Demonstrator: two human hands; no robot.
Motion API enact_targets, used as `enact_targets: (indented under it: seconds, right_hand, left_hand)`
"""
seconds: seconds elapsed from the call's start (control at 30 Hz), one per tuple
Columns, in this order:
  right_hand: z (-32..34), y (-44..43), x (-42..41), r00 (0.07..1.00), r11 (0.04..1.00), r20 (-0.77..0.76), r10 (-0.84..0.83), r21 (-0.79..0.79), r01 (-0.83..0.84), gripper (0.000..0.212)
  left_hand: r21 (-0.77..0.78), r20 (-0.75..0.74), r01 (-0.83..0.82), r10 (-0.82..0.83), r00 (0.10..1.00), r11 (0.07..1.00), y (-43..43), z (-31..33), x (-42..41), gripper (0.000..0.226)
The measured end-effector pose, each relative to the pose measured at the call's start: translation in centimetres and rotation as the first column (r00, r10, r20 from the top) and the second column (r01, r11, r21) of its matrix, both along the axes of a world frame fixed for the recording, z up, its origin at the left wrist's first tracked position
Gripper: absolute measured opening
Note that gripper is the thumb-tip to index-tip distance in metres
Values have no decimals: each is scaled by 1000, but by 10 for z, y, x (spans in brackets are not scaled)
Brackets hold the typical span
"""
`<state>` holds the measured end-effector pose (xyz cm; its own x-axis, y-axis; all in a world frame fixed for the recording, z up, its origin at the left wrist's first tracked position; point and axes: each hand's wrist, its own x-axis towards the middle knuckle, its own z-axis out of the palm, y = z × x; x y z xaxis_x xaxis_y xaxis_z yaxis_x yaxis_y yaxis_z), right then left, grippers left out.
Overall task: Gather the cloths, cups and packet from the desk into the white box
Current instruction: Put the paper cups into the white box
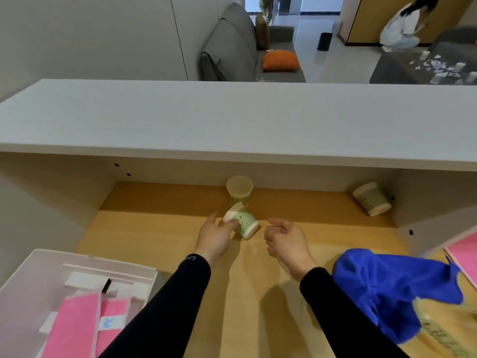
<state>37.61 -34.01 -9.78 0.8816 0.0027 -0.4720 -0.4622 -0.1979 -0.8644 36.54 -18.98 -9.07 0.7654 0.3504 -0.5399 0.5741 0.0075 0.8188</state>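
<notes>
A green paper cup (244, 223) lies on its side in the middle of the wooden desk (160, 228). My left hand (214, 239) touches its rim with the fingertips, fingers apart. My right hand (286, 241) hovers just right of that cup, fingers curled and holding nothing. Behind them an upright cup (240, 189) stands under the shelf. Another green cup (371, 198) lies tipped at the back right. A blue cloth (387, 288) is heaped at the right, partly over a clear packet (436, 329). The white box (33, 285) at lower left holds a pink cloth (74, 329).
A grey shelf board (232, 120) overhangs the back of the desk. Another pink cloth (464, 251) shows at the right edge. Beyond the shelf are a sofa with an orange cushion (281, 60) and a crouching person (402, 27).
</notes>
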Motion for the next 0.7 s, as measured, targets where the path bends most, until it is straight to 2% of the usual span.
enact_targets:
  seconds: [0.13,0.27,0.3,0.37,0.5,0.6,0.7]
  right_hand:
    - [-5,-15,5,998,999,-37,-54,1,54,27]
    - [-7,-24,5,994,996,-60,-89,-37,87,30]
    - [-6,-24,4,994,995,-62,-93,-37,91,30]
    - [-2,-20,2,993,994,-56,-108,-1,108,33]
    - [28,7,-7,998,983,-1,-61,176,60,36]
    - [62,36,-18,994,984,106,10,176,-29,32]
    - [98,74,-41,966,983,228,122,109,-150,19]
  left_hand:
    - [-58,11,-83,84,996,995,-8,-13,13,62]
    - [-47,-3,-80,80,997,996,-12,-20,15,12]
    - [-51,9,-76,77,997,996,-13,-19,13,9]
    - [-27,62,-50,52,997,998,-13,-14,9,13]
    - [158,235,3,-41,971,987,-8,27,-13,17]
    - [307,335,-36,-73,939,951,11,64,-38,19]
    - [360,409,-132,-29,912,924,48,96,-78,18]
